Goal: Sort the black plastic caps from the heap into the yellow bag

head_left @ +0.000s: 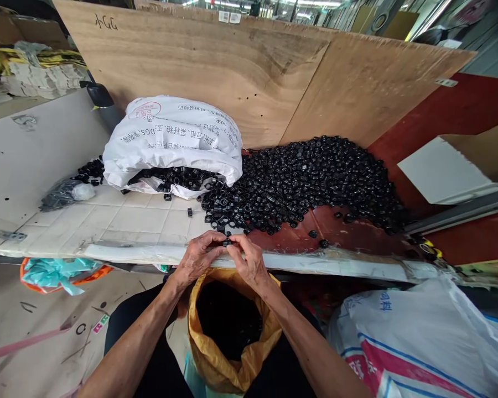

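My left hand (200,255) and my right hand (248,258) meet at the table's front edge, fingertips pinched on one small black part (227,242) between them. Just beyond them, a big heap of small black parts (315,177) covers the middle and right of the table. A white printed sack (174,132) lies on its side at the left, with black ring-like parts (178,178) in its open mouth. Below my hands, an open yellow sack (203,354) stands between my legs, its inside dark.
Behind the table rises a plywood board (232,72). A padded strip (315,265) runs along the front edge. An orange-rimmed container (62,273) is at the lower left, a large white bag (419,331) at the lower right, and a cardboard box (452,166) at the right.
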{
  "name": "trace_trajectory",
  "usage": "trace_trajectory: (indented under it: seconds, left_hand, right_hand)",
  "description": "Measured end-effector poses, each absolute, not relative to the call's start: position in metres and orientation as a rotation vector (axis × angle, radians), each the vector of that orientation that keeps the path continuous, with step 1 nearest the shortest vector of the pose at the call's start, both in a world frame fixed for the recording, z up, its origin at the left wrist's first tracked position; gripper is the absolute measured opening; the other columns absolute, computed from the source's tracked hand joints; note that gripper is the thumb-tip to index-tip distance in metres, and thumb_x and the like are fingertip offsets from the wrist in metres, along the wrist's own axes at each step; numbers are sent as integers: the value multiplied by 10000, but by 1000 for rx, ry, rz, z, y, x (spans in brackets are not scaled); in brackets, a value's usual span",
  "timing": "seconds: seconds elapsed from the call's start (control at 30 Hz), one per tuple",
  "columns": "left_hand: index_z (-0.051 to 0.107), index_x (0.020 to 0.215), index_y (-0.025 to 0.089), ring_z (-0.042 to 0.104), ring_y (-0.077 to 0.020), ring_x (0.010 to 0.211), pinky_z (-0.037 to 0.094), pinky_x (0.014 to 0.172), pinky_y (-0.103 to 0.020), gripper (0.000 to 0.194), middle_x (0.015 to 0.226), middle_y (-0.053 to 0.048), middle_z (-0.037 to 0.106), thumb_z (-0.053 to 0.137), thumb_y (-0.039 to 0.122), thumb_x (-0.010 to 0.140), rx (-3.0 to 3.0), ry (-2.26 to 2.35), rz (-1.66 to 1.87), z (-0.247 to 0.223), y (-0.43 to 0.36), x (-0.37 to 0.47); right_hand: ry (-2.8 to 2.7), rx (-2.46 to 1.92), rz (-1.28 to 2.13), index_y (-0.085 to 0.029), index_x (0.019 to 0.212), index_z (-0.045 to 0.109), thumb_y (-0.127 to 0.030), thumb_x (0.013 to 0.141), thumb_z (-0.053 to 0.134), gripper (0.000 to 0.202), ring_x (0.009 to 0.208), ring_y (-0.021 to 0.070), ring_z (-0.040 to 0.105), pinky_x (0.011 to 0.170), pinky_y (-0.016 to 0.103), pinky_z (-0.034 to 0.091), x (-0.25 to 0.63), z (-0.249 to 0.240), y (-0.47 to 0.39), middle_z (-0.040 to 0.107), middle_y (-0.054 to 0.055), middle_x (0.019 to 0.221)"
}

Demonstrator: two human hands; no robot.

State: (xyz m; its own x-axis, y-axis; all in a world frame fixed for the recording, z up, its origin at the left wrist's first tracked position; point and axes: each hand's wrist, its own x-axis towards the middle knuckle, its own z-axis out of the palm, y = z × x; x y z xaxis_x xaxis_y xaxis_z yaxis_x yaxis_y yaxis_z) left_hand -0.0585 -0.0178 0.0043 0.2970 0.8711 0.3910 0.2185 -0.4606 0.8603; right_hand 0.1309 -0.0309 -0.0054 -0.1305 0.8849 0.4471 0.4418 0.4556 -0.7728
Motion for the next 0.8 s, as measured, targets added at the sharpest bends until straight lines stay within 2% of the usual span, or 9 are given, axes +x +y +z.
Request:
trace_trajectory:
  seconds: [0.07,0.2,0.27,0.37,0.43,0.53,0.57,0.7,0.8]
  left_hand:
    - [721,1138,220,721,-182,1007,569,937,-307,166,1084,-49,756,702,286,987,1860,962,1169,4,-19,-60]
    - [728,1126,224,718,-189,1019,568,954,-323,160,1098,-53,755,704,298,987,1864,939,1181,4,-19,-61]
    - [732,1117,224,719,-195,1011,575,942,-329,170,1096,-58,753,708,325,983,1836,954,1204,2,-19,-61]
    - [733,1111,224,719,-197,1008,581,936,-334,189,1097,-61,748,709,360,982,1789,999,1230,-2,-19,-61]
    - [736,1101,224,716,-201,1033,578,963,-343,189,1100,-62,749,716,366,979,1777,1000,1250,-5,-18,-61]
    - [746,1079,226,714,-211,1065,573,998,-364,183,1100,-63,756,732,372,969,1762,987,1285,-6,-17,-62]
    - [748,1078,227,715,-213,1070,574,1003,-369,181,1102,-65,759,730,372,971,1760,978,1292,-6,-17,-62]
    - [761,1072,231,721,-213,1083,578,1010,-377,158,1115,-70,769,733,350,972,1760,923,1310,-9,-16,-63]
    - [772,1053,236,726,-214,1080,578,1011,-379,155,1104,-66,778,767,349,947,1749,913,1331,-11,-14,-63]
  right_hand:
    - [-1780,-1127,549,-211,980,684,-360,1033,561,200,806,197,664,766,305,507,131,-5,-29,715,48,867]
    - [-1793,-1174,411,-225,706,626,-381,1070,502,414,697,195,586,752,326,472,126,-9,-25,594,27,663]
    - [-1768,-1188,380,-225,781,680,-371,1076,470,391,707,202,586,769,337,477,124,-9,-25,599,32,688]
    - [-1722,-1163,466,-207,1072,710,-369,1035,541,237,799,207,623,810,344,505,125,-4,-29,672,65,924]
    - [-1751,-1118,498,-209,1001,690,-347,1027,553,196,803,201,614,811,342,497,126,0,-32,666,59,925]
    - [-1787,-1128,433,-227,693,551,-321,1047,512,368,748,198,565,792,347,459,126,2,-33,571,21,710]
    - [-1764,-1149,420,-228,687,538,-332,1042,526,370,739,196,558,788,347,458,126,2,-33,559,17,701]
    - [-1717,-1125,492,-208,922,656,-360,1010,590,188,772,190,596,800,344,492,125,0,-34,654,50,892]
    - [-1746,-1139,462,-220,766,614,-357,1039,535,315,740,197,582,796,348,486,126,0,-34,604,26,736]
